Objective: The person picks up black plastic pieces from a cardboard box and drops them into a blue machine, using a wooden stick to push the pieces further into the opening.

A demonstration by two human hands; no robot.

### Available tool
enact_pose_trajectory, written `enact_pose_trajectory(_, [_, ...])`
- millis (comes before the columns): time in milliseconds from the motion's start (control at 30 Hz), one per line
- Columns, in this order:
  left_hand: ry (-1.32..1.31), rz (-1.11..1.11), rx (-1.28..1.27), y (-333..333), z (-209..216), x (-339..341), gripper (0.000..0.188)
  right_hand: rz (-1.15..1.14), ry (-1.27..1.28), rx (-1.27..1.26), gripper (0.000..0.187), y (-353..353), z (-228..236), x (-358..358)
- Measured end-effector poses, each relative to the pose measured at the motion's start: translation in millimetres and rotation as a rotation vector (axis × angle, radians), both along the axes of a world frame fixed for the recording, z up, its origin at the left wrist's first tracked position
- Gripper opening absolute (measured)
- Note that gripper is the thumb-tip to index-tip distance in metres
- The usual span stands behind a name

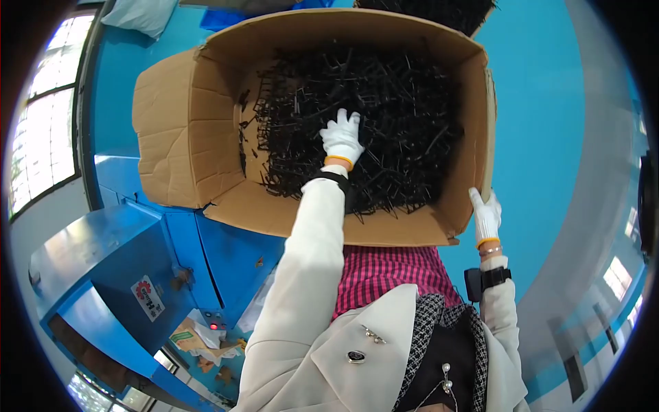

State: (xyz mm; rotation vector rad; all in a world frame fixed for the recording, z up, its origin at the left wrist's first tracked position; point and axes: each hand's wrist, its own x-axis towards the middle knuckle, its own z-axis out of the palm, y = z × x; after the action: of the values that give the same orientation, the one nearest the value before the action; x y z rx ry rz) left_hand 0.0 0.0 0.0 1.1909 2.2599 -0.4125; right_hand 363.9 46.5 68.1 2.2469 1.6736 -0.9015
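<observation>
A large open cardboard box (261, 221) is in front of me, holding a tangled heap of thin black plastic pieces (405, 137), some shaped like small ladders or frames. My left hand (342, 139), in a white glove with an orange cuff, reaches into the box over the middle of the heap. Its fingers are spread and touch the top of the pieces; nothing shows in its grasp. At the box's near right corner, my right hand (487, 214), gloved the same way, holds the edge of the cardboard wall. Part of its fingers is hidden against the box.
Left of the box stands a blue metal machine (103, 220) with a lit red button (214, 326). Another container of black pieces (432, 10) sits beyond the box. A white sack (141, 15) lies at the far left on the blue floor (539, 103).
</observation>
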Motion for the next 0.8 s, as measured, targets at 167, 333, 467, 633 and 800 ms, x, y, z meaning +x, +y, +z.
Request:
enact_pose_trajectory(167, [-0.135,-0.107,-0.072,-12.0,8.9,-15.6,0.081,-0.036,0.142,0.030,0.066,8.4,18.5,-13.6])
enact_pose_trajectory(333, [-0.195,-0.251,-0.003,-64.5,33.8,-10.5,0.091,-0.041,0.129,0.035,0.069,4.1,4.3,-8.2])
enact_pose_trajectory(467, [-0.119,-0.342,-0.031,-76.0,61.2,12.5,0.107,-0.027,0.086,0.054,0.073,-0.6,10.9,-16.2])
enact_pose_trajectory(633, [0.023,-0.309,-0.121,-69.6,32.5,21.4,0.123,-0.055,0.064,0.047,0.077,-2.6,10.6,-23.3])
enact_pose_trajectory(800, [-0.034,-0.112,-0.051,-36.1,10.0,-0.5,0.109,0.008,0.047,0.135,0.071,-7.3,-13.5,-3.1])
